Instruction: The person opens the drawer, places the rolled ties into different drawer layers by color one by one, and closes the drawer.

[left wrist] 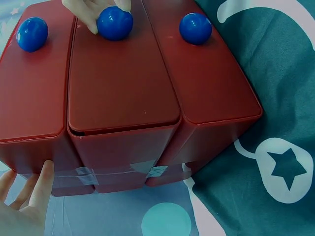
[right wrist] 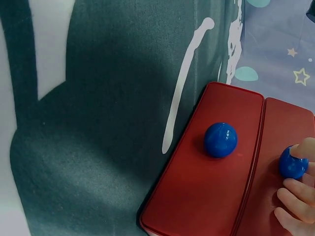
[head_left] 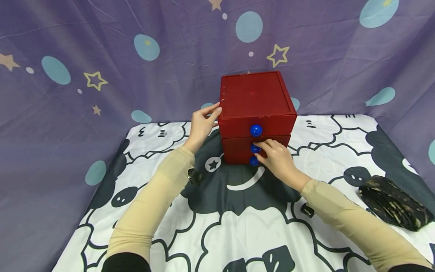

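three blue knobs (head_left: 256,130) front the chest (head_left: 253,94); the right grip (head_left: 278,158) pinches the middle knob (left wrist: 115,24); the left grip (head_left: 202,122), spread, touches the chest's side.

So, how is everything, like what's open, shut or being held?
Box: upright
Top drawer: shut
Middle drawer: nearly shut, dark gap at one edge
Bottom drawer: shut
Middle knob: pinched
Right fingers: pinching that knob
Left fingers: straight, touching the box
Dark bundle: looks folded
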The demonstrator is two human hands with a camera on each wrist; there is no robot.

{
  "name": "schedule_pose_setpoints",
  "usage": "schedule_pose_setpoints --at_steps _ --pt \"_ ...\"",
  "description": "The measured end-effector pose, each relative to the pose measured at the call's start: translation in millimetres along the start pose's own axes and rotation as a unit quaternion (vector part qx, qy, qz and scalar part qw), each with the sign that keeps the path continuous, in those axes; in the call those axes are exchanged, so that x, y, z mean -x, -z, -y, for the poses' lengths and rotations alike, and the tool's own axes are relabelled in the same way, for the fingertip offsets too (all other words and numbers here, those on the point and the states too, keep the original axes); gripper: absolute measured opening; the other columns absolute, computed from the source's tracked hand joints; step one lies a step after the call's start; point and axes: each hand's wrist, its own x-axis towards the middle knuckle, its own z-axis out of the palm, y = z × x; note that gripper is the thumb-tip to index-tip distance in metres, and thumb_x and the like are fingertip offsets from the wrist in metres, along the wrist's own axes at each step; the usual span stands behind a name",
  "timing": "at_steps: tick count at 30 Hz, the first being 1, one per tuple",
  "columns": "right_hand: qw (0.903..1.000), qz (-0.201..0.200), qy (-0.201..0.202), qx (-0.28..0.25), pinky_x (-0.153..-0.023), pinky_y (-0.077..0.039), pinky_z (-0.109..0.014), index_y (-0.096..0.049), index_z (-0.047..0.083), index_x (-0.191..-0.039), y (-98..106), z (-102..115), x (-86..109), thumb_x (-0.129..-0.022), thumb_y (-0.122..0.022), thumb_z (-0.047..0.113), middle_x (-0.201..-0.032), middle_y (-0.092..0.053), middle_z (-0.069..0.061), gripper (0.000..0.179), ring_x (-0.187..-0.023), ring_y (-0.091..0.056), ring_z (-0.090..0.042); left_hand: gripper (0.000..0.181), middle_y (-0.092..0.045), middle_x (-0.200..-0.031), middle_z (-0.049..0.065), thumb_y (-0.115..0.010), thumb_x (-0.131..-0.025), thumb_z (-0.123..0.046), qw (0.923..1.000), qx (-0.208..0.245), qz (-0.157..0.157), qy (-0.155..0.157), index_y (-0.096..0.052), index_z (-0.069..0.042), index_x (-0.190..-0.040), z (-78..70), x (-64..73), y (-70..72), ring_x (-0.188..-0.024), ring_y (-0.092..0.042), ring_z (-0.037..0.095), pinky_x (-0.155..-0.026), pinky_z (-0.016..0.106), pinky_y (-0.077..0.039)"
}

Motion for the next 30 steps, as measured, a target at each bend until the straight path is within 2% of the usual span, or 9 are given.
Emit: schedule_pose_setpoints --at_steps 11,24,28,30 --pt "0.9999 0.002 -0.004 -0.011 -0.067 -0.053 -0.035 -0.065 0.003 -0.099 0.0 -0.7 -1.2 -0.066 -0.078 0.008 -0.083 -0.06 -0.01 0.036 -0.073 -0.055 -0.023 0.032 -0.06 -0.11 0.011 -0.06 -0.086 -0.018 1.0 0.0 0.0 -0.004 -0.06 -0.008 -0.116 -0.6 0.1 -0.4 -0.091 -0.06 0.018 -0.068 0.027 -0.055" --pt "0.9982 0.04 -0.027 -0.037 -0.071 -0.053 -0.038 -0.063 0.005 -0.106 3.4 -2.1 -0.3 -0.072 -0.074 0.01 -0.09 -0.062 -0.011 0.036 -0.078 -0.057 -0.025 0.033 -0.06 -0.111 0.011 -0.059 -0.086 -0.019 1.0 -0.003 -0.001 -0.001 -0.059 -0.009 -0.117 0.5 -0.9 -0.5 -0.094 -0.059 0.019 -0.069 0.027 -0.055" --pt "0.9972 0.048 -0.032 -0.049 -0.073 -0.053 -0.038 -0.063 0.005 -0.107 5.4 -2.8 0.8 -0.074 -0.072 0.009 -0.091 -0.062 -0.011 0.035 -0.08 -0.058 -0.025 0.033 -0.06 -0.111 0.011 -0.06 -0.085 -0.019 1.0 0.001 -0.001 -0.002 -0.06 -0.009 -0.117 1.2 -0.8 -0.4 -0.094 -0.059 0.019 -0.072 0.033 -0.054" --pt "0.997 0.042 -0.03 -0.057 -0.071 -0.054 -0.036 -0.063 0.005 -0.106 5.8 -3.7 2.1 -0.073 -0.072 0.009 -0.09 -0.062 -0.01 0.034 -0.078 -0.058 -0.023 0.033 -0.06 -0.112 0.012 -0.06 -0.086 -0.017 1.0 0.004 0.001 0.004 -0.059 -0.007 -0.117 -5.1 2.9 -0.1 -0.095 -0.058 0.021 -0.075 0.038 -0.053"
